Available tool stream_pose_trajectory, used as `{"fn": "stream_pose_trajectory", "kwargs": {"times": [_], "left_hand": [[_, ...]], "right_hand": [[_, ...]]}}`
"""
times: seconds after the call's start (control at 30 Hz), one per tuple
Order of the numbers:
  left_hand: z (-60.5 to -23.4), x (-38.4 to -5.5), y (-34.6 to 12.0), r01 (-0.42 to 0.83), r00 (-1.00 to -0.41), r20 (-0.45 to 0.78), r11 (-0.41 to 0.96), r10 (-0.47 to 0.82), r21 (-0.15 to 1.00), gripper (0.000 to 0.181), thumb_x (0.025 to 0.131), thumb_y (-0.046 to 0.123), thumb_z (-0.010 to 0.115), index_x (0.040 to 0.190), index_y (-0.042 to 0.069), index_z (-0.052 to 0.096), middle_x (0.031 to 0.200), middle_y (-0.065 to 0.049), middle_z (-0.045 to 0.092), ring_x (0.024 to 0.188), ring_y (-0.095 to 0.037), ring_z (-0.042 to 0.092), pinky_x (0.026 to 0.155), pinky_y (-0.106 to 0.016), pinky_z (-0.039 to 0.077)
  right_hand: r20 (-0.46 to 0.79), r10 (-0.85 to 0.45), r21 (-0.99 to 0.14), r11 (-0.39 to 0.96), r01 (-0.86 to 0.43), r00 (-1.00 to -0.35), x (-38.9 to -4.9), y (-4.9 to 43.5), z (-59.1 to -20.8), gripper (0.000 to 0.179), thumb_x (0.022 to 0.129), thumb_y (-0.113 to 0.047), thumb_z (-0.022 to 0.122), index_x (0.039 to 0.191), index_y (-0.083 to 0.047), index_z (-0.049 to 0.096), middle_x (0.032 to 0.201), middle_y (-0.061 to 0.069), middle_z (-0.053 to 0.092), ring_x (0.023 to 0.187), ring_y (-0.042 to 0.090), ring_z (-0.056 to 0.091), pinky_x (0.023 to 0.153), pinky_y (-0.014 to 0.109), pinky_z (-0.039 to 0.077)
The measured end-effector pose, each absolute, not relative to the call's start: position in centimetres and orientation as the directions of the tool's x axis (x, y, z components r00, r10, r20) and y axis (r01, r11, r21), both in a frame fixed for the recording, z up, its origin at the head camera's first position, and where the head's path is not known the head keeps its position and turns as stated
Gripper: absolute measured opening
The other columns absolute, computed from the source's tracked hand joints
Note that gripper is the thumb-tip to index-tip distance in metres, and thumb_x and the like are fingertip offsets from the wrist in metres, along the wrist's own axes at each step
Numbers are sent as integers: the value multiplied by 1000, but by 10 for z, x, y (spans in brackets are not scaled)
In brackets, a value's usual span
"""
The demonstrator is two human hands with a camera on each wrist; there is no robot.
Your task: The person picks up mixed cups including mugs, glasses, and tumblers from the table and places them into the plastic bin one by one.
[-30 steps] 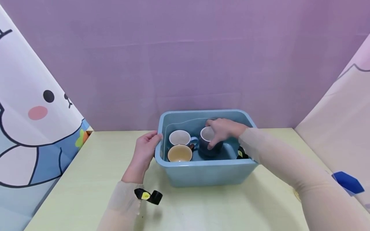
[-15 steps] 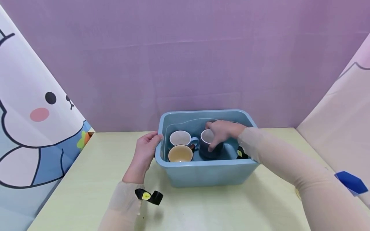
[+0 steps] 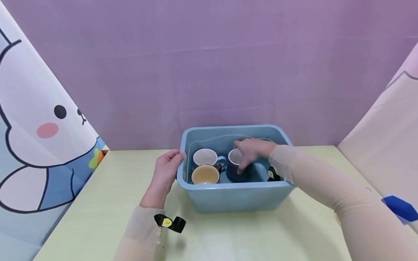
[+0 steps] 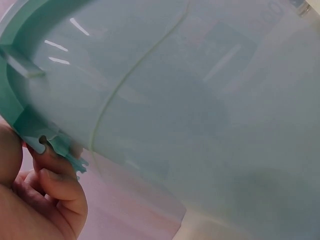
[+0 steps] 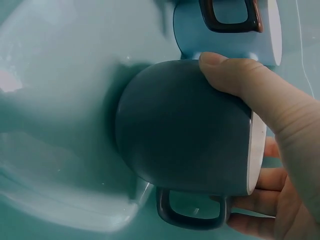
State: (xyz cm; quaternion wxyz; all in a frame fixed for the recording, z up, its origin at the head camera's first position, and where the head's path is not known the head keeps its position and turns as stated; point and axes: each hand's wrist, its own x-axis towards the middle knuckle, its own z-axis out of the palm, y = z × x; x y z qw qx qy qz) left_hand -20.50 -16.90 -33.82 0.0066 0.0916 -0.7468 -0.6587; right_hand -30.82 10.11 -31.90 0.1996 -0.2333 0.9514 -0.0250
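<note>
A light blue plastic tub (image 3: 235, 199) stands on the table with three mugs inside. My left hand (image 3: 166, 170) grips its left rim, fingers (image 4: 62, 192) bent under the edge in the left wrist view. Inside, my right hand (image 3: 253, 150) holds a dark blue-grey mug (image 5: 185, 130) by its body near the white rim, thumb on one side and fingers on the other. The mug stands upright, its looped handle (image 5: 192, 220) pointing away from the other mugs. To its left are a light blue mug (image 3: 205, 156) with white interior and a cream-lined mug (image 3: 205, 175) with brown handle.
The pale yellow table (image 3: 130, 170) runs around the tub. Behind it hangs a purple cloth backdrop (image 3: 209, 79), with a cartoon-printed sheet (image 3: 29, 145) at the left and a pale sheet (image 3: 385, 145) at the right. A blue object (image 3: 400, 208) shows beyond the right sleeve.
The head view has shifted slightly, so the scene sits a little lower and further right. Both hands keep their holds, and the mugs stay in place in the tub.
</note>
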Motion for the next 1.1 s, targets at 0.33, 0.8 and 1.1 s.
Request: {"fn": "stream_pose_trajectory", "kwargs": {"times": [0.33, 0.8, 1.1], "left_hand": [[-340, -204, -163, -133, -982, -116, 109, -151, 985, 38, 95, 28, 51, 126, 8, 59, 118, -16, 63, 90, -20, 64, 84, -33, 55], [-342, -205, -164, -130, -981, -115, 90, -156, 987, 39, 95, 29, 51, 127, 8, 58, 121, -17, 61, 101, -29, 63, 91, -41, 51], [-341, -204, -166, -149, -978, -130, 111, -165, 983, 37, 96, 30, 51, 127, 11, 59, 118, -14, 63, 93, -21, 63, 82, -31, 55]], "right_hand": [[-370, -472, -148, 880, -451, -800, -305, 107, -322, 85, 60, -54, 82, 125, -13, 46, 106, 4, 61, 88, 17, 58, 75, 33, 52], [-432, -446, -192, 895, -403, -784, -304, 108, -320, 91, 60, -49, 85, 130, -14, 38, 116, 8, 58, 96, 20, 56, 84, 37, 51], [-450, -435, -208, 900, -382, -780, -303, 106, -320, 89, 61, -49, 84, 129, -16, 38, 116, 6, 57, 99, 21, 55, 86, 40, 49]]}}
